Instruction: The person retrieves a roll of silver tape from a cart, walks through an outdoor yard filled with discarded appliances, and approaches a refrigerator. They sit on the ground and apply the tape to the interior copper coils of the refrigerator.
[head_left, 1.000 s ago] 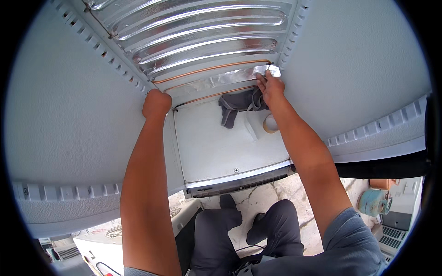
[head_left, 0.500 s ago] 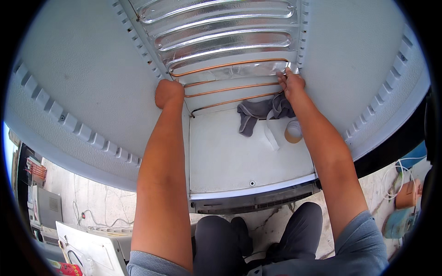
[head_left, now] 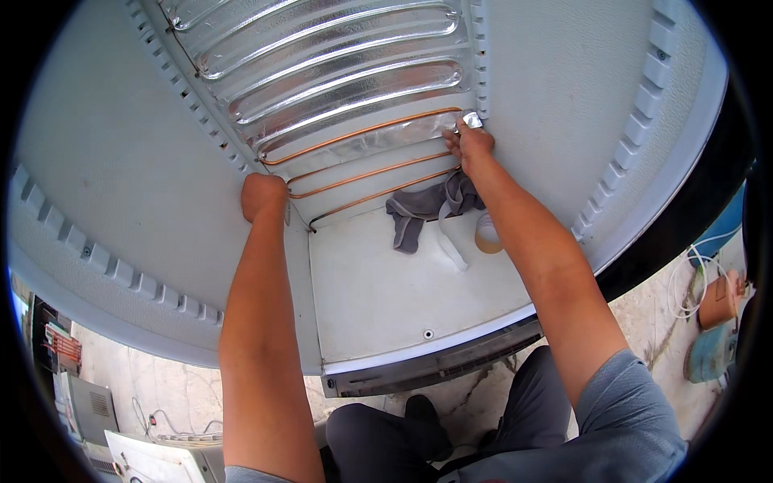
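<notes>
Inside a white cabinet, a crinkled silver foil strip crosses the back wall among bare copper tubes, below tubing covered with ridged foil. My left hand is closed at the tubes' left end; whatever it holds is hidden. My right hand pinches the foil strip's right end, its other fingers curled loosely. Below it, a grey cloth with a pale strip lies on the cabinet's bottom panel. A tape roll lies there, partly behind my right forearm.
Slotted side walls flank my arms. Outside are a cracked stone floor, a grey appliance, a white panel, a blue metal cylinder, an orange item and white cords. My bent legs are below.
The view has shifted. The foil strip now sits higher, uncovering another copper tube beneath it. Both my hands stay at its two ends.
</notes>
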### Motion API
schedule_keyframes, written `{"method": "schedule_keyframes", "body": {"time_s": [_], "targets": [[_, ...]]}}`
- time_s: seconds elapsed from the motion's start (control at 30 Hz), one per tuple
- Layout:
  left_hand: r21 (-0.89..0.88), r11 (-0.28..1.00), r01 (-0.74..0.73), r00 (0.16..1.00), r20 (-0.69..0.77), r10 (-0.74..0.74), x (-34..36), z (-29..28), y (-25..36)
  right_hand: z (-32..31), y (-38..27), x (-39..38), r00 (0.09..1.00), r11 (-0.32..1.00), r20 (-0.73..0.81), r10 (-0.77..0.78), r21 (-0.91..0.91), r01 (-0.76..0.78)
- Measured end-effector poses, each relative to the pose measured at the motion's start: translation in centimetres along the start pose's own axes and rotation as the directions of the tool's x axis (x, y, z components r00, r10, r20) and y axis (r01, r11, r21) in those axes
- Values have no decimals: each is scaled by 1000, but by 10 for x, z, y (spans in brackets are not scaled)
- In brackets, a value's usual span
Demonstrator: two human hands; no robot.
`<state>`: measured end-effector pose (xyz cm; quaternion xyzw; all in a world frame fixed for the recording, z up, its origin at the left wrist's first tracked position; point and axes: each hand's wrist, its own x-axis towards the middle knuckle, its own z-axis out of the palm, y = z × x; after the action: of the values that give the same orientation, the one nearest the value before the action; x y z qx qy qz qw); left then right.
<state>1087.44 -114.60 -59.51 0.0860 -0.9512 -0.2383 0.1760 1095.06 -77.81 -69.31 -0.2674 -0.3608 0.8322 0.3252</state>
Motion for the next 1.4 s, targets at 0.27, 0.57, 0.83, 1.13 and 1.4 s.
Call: {"method": "schedule_keyframes", "body": {"time_s": [0.27, 0.57, 0.83, 1.13, 1.4], "targets": [[-257, 963, -87, 983, 132, 124, -72, 22, -21, -17, 30, -100, 974, 982, -136, 183, -29, -189], [-654, 608, 450, 800, 598, 52, -227, 15, -41, -67, 78, -287, 907, 885, 421, 7, -424, 190], [-687, 384, 618, 700, 702, 129, -270, -1, -7, -89, 55, -278, 865, 929, 498, 63, -346, 132], [-745, 372, 553, 661, 665, 347, -268, 26, -35, -87, 30, -275, 913, 911, 402, -73, -346, 225], [-869, 365, 334, 744, 481, 464, -262, 20, -40, -83, 13, -274, 803, 859, 593, 61, -440, 260]]}}
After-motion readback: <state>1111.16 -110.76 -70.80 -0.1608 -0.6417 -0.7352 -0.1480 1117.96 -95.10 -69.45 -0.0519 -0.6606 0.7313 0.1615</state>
